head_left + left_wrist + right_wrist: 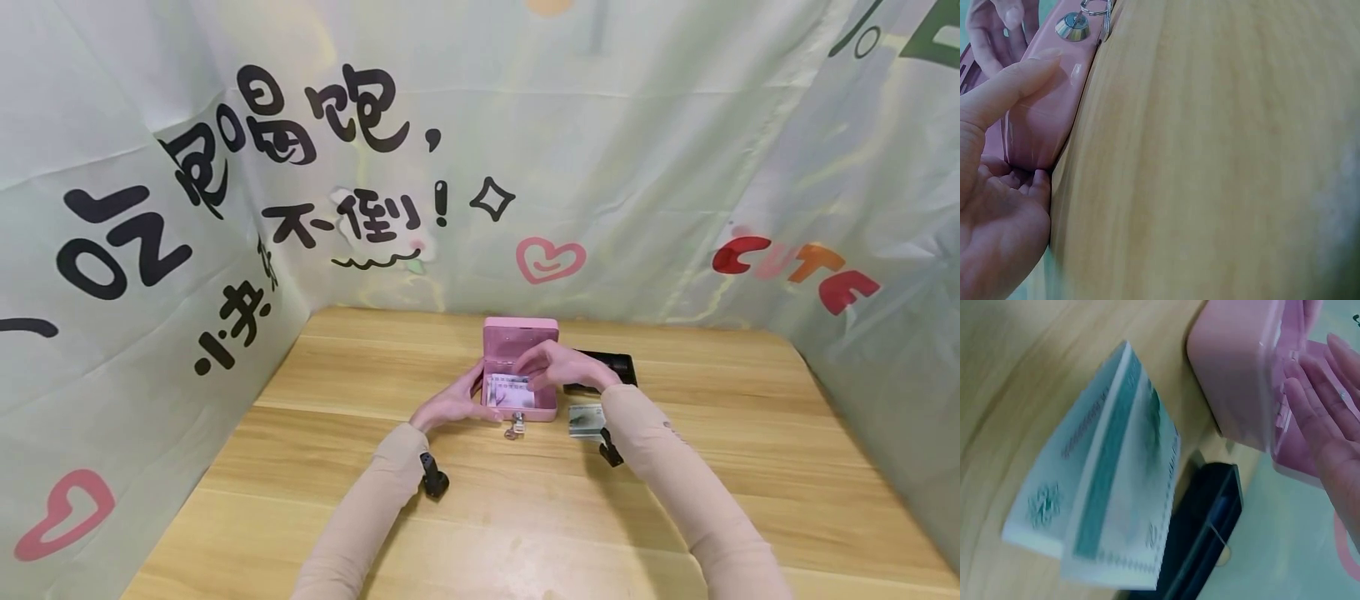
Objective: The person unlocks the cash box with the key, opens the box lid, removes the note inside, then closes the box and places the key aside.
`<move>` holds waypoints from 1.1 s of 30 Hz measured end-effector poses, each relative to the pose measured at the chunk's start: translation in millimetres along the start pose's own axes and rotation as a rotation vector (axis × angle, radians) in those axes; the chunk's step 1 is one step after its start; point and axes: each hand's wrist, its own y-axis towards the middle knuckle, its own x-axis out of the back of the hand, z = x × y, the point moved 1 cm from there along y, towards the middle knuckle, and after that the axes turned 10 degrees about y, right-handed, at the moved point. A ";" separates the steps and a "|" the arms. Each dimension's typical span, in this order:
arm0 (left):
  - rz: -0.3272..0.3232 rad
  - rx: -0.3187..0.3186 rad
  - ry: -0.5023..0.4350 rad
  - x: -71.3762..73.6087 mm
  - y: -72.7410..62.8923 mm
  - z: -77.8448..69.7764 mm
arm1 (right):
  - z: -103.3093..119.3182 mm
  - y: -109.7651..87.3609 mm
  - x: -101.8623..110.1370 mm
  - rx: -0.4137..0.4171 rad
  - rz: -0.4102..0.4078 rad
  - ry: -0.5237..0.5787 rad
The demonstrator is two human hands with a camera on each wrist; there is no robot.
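A pink cash box stands on the table with its lid raised at the back. My left hand holds the box at its left front corner, thumb on the front face and fingers around the side. On that front, a round lock has a key on a ring hanging from it. Printed notes lie inside the box. Over the box's right part is my right hand, its fingers loosely extended and nothing seen between them.
Right of the box, a folded greenish banknote rests on the wooden table. Behind it is a black open case or wallet, partly hidden by the right forearm in the head view. Printed fabric walls enclose the table's back and sides.
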 end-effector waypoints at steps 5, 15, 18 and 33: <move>0.008 -0.015 -0.002 0.8 0.1 0.9 | -3.2 7.7 -5.2 -0.001 -0.005 -0.039; -0.003 0.003 0.018 1.7 -1.0 0.4 | -7.9 13.0 -8.4 -0.033 -0.031 -0.056; -0.003 0.009 0.022 1.7 0.0 1.6 | -8.7 13.9 -8.8 -0.042 -0.034 -0.051; 0.003 0.018 0.034 2.3 -0.6 0.9 | -9.4 17.2 -9.0 -0.013 -0.032 -0.047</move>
